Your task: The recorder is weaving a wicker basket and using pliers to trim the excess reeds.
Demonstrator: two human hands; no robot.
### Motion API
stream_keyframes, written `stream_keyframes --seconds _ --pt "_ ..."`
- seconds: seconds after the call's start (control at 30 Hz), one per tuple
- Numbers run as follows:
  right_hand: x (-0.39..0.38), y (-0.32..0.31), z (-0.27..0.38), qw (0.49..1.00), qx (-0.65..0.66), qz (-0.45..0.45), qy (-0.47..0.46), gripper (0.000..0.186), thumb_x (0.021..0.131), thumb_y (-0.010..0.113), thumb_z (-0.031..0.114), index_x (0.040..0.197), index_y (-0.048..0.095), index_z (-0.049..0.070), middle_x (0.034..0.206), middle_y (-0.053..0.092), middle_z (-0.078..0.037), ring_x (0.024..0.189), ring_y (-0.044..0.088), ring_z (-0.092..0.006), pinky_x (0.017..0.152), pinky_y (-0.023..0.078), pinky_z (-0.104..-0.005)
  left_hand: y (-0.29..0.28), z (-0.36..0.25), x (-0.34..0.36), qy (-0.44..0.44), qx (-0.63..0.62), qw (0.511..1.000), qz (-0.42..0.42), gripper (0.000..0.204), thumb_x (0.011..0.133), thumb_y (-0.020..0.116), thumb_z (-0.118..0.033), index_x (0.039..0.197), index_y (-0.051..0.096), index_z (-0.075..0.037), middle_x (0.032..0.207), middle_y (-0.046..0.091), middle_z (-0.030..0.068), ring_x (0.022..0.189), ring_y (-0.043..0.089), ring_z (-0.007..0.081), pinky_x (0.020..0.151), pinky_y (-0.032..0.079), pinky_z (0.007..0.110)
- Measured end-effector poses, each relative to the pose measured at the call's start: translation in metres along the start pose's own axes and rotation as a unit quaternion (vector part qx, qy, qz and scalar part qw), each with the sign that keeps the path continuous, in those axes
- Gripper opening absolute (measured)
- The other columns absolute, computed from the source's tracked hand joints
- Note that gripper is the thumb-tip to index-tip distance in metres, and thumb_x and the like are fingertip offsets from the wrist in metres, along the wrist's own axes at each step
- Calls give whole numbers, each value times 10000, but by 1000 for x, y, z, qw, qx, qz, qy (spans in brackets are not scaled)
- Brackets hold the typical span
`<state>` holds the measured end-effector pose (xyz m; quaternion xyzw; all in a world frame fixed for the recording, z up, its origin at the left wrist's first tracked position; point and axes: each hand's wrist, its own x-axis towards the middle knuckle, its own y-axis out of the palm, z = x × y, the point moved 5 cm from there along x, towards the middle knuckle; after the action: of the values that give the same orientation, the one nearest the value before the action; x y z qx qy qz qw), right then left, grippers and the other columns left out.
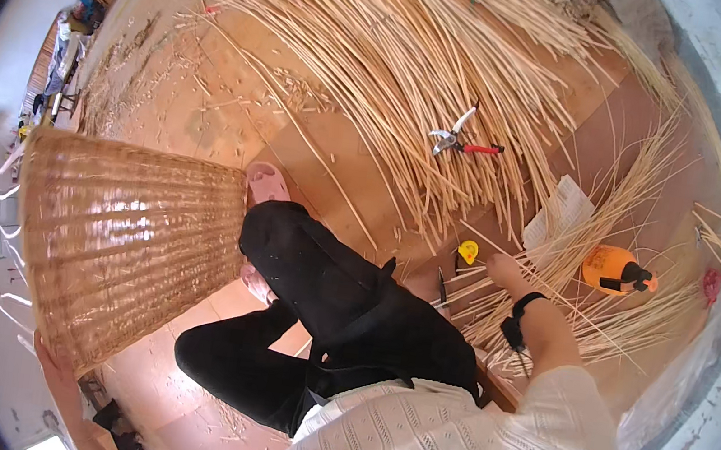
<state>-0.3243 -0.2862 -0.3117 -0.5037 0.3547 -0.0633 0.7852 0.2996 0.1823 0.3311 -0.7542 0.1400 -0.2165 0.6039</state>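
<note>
A large woven wicker basket (126, 240), honey-brown and flared, lies on its side at the left, its narrow end by my knee. My left hand (56, 358) is at the lower corner of its wide edge and grips it there; part of the fingers is hidden. Pale curved strips stick out past that edge. On my right, my right hand (506, 270) reaches down among thin wicker rods (587, 305), its fingers bent in and small in the picture. A yellow tape measure (467, 252) lies just left of this hand.
Long pale rods (400, 66) cover the far floor in a wide heap. Pruning shears (455, 130) and a red-handled tool (482, 149) lie on them. Near a sheet of paper (560, 217) stands an orange spray bottle (608, 269). A pink slipper (268, 182) is on my foot.
</note>
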Motion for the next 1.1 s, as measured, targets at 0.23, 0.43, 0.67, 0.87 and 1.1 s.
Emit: stream_keyframes --seconds 0.23,0.43,0.67,0.87,1.1 --pt "65 -5 150 980 192 52 16 244 885 505 185 860 686 23 895 687 -197 854 662 -374 750 529 -476 -104 164 -34 -38 19 986 -160 434 1044 395 -200 1422 374 13 1425 454 170 1248 489 276 1042 405 363" --pt "34 104 70 977 210 20 29 402 1019 376 234 1374 474 75 1338 538 -133 1244 506 -255 1040 403 -365 32 75 28 -42 60 993 -95 417 1038 422 -240 1387 444 -13 1320 518 125 1216 495 223 1026 410 349" --pt "63 38 133 928 43 179 -324 182 796 609 122 907 636 -19 727 659 -196 696 684 -322 593 547 -386 -37 8 3 -109 41 982 -149 367 990 502 -313 1221 555 -32 1032 648 180 950 632 306 837 474 384" --pt "40 -43 74 863 479 144 74 125 876 561 110 944 629 30 728 608 -98 632 623 -213 514 493 -303 -46 -8 9 -64 152 968 -192 321 956 551 -326 1027 578 -14 924 629 215 863 619 390 748 478 444" --pt "23 -325 231 658 752 -22 -18 133 965 530 115 1007 595 7 716 520 -43 598 521 -145 569 486 -296 -65 -10 -13 -47 89 971 -216 321 925 602 -348 887 565 -31 824 637 185 777 626 396 663 480 463"
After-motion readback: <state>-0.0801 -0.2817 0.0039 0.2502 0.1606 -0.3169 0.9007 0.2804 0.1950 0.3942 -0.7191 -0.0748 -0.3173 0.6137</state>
